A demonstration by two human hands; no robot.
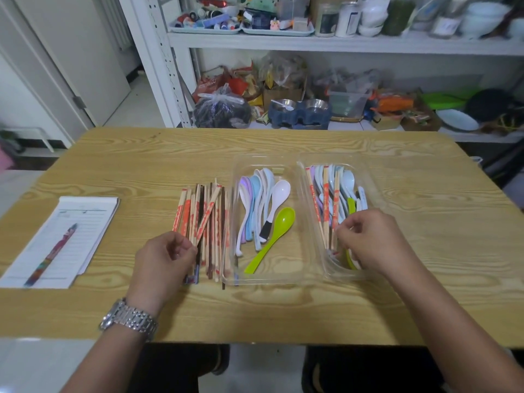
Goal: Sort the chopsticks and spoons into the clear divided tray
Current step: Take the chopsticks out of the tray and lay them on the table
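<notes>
— Where are the grips?
— The left grip pinches one chopstick above the chopstick pile on the tabletop. The right grip curls at the mixed chopsticks in the clear divided tray; whether it holds one, I cannot tell.
— Spoons?
— The sorted spoons are in the left compartment.

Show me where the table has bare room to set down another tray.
Bare wood: the far strip of the table behind everything; the patch between notepad and loose chopsticks; the right side beyond the mixed compartment. Crowded: chopsticks to spoon compartment to mixed compartment, with the left hand and right hand at them.
</notes>
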